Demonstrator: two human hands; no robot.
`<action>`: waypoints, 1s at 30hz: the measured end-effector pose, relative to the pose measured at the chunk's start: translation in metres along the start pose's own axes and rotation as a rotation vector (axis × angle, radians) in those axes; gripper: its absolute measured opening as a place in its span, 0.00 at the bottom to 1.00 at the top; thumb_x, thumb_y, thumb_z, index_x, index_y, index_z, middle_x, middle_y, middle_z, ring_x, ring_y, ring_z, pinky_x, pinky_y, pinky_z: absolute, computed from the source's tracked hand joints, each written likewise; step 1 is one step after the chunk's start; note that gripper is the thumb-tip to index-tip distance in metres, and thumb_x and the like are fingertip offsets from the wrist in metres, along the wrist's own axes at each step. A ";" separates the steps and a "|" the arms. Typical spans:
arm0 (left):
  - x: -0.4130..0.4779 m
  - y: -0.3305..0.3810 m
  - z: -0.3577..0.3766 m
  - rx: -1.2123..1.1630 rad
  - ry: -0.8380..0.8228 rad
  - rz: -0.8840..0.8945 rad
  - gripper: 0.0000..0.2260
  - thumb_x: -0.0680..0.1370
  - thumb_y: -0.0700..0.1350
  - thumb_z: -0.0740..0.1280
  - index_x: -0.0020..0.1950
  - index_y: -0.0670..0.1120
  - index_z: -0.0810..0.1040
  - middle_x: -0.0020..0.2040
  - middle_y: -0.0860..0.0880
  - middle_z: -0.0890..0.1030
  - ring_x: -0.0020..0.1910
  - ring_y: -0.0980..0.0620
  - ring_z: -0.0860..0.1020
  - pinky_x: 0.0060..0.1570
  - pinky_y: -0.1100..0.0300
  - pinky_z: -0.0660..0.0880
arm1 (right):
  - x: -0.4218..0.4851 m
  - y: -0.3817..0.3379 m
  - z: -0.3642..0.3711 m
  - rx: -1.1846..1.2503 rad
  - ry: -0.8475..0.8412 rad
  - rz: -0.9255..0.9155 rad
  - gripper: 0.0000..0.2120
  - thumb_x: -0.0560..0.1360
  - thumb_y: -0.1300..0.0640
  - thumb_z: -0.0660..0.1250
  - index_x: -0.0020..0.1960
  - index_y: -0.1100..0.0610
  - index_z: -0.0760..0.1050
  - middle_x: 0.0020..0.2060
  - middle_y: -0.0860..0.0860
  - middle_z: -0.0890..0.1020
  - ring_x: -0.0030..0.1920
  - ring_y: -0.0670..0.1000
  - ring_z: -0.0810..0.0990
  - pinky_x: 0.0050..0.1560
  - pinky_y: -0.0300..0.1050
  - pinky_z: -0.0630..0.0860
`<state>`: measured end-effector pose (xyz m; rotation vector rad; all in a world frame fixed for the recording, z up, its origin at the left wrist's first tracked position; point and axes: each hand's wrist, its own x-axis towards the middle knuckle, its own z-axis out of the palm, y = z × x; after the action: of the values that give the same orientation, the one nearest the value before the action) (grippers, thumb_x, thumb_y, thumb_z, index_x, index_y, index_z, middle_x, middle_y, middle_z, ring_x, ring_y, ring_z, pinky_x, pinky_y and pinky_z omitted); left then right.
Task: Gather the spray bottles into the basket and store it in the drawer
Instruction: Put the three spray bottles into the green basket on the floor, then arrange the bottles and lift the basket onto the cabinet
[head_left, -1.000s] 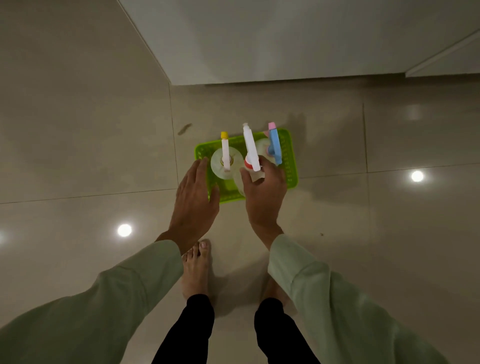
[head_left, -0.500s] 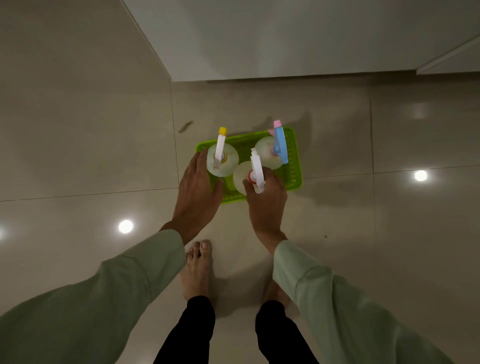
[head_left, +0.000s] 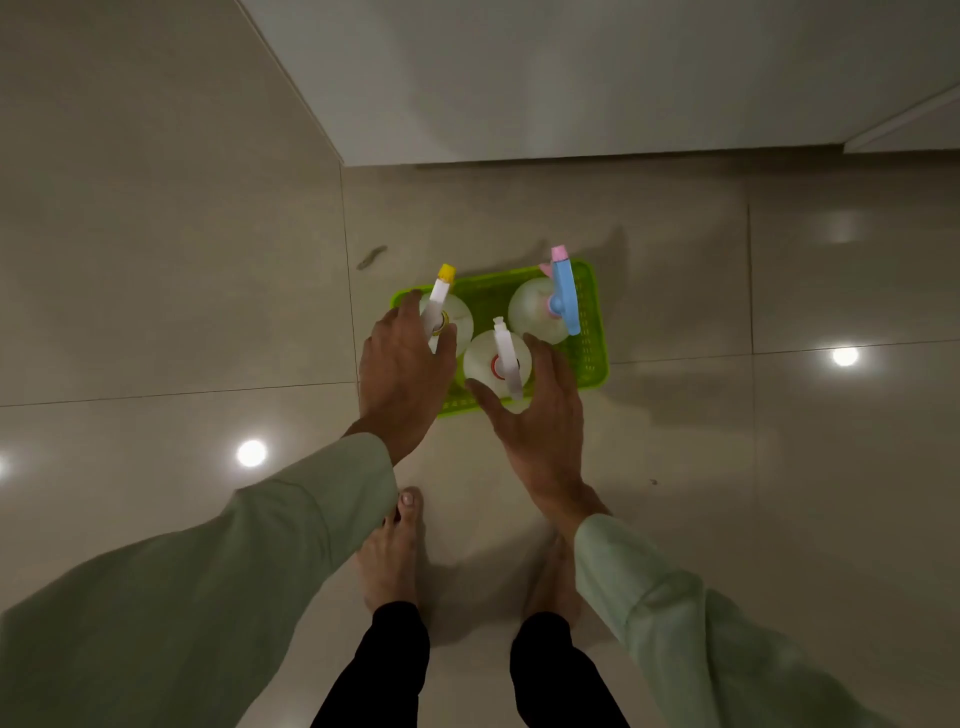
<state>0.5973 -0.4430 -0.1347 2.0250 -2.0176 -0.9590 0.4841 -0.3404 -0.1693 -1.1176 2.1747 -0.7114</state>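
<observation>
A bright green basket (head_left: 589, 332) sits on the tiled floor in front of my feet. Three clear spray bottles stand upright inside it: one with a yellow-tipped white nozzle (head_left: 457, 317) at the left, one with a red collar and white nozzle (head_left: 501, 358) at the front middle, one with a blue and pink trigger (head_left: 540, 309) at the back right. My left hand (head_left: 405, 371) hovers over the basket's left end, fingers spread, beside the yellow-tipped bottle. My right hand (head_left: 540, 421) is open just behind the red-collared bottle, no fingers closed on it.
A pale cabinet front (head_left: 571, 78) rises just beyond the basket, its base edge running across the view. Glossy beige floor tiles (head_left: 156, 286) spread left and right with ceiling-light reflections. My bare feet (head_left: 389, 551) stand directly below the hands.
My right hand set the red-collared bottle down into the basket and let go, fingers now spread. My left hand slid forward along the basket's left end.
</observation>
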 end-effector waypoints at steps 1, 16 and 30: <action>0.003 0.003 0.001 0.059 -0.001 -0.015 0.15 0.80 0.50 0.63 0.62 0.42 0.75 0.51 0.41 0.82 0.50 0.39 0.78 0.47 0.51 0.70 | -0.001 -0.001 -0.004 -0.017 0.033 -0.019 0.35 0.72 0.35 0.71 0.71 0.53 0.70 0.65 0.48 0.77 0.66 0.50 0.74 0.57 0.42 0.74; 0.014 0.000 0.008 0.084 0.030 -0.183 0.16 0.79 0.54 0.64 0.51 0.41 0.78 0.45 0.39 0.80 0.40 0.45 0.66 0.41 0.54 0.60 | 0.019 -0.017 -0.001 -0.368 0.082 -0.097 0.09 0.72 0.53 0.75 0.39 0.57 0.78 0.27 0.52 0.80 0.29 0.57 0.79 0.32 0.40 0.62; -0.004 0.007 -0.008 0.027 0.056 -0.093 0.24 0.76 0.59 0.66 0.65 0.45 0.74 0.41 0.42 0.84 0.46 0.38 0.78 0.47 0.51 0.70 | 0.025 -0.016 -0.049 -0.208 0.294 -0.086 0.29 0.76 0.31 0.61 0.61 0.54 0.74 0.49 0.49 0.79 0.50 0.51 0.77 0.41 0.44 0.70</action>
<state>0.5955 -0.4424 -0.1236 2.1512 -1.9344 -0.8851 0.4459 -0.3605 -0.1310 -1.2858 2.5075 -0.7386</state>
